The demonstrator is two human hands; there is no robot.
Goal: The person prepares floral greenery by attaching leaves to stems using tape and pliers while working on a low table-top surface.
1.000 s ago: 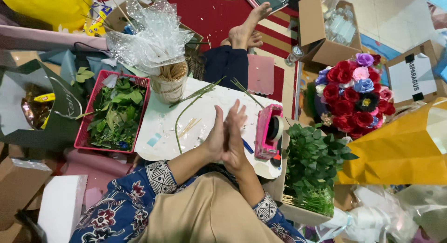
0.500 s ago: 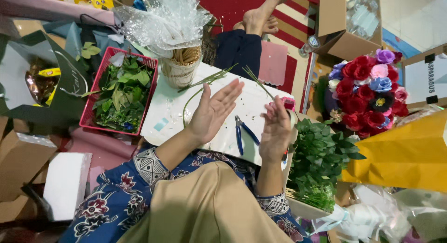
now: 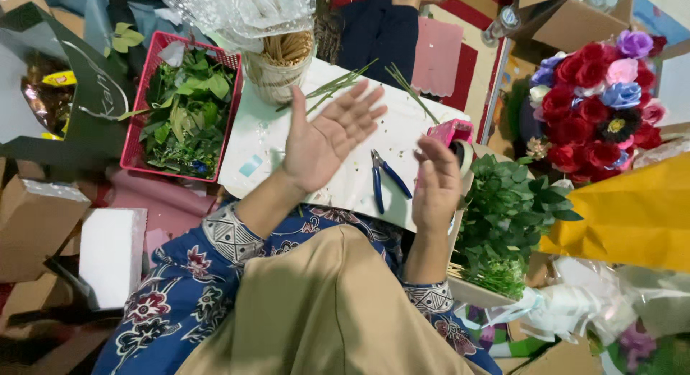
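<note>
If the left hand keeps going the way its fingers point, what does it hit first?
Probably the green stems lying on the white board: the open left hand points up-right toward them. The hand seems raised above the board, so depth is uncertain.

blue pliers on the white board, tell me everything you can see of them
The pliers are small, with blue-coated handles and dark metal jaws. They lie flat on the white board, the jaw tip pointing up the picture, away from the person, and the two handles spread apart toward the board's near edge. Nothing grips them: they sit in the gap between the left hand, raised palm-up, and the right hand, beside them. Whether the right hand brushes a handle cannot be told. Small green scraps dot the board around them.
</note>
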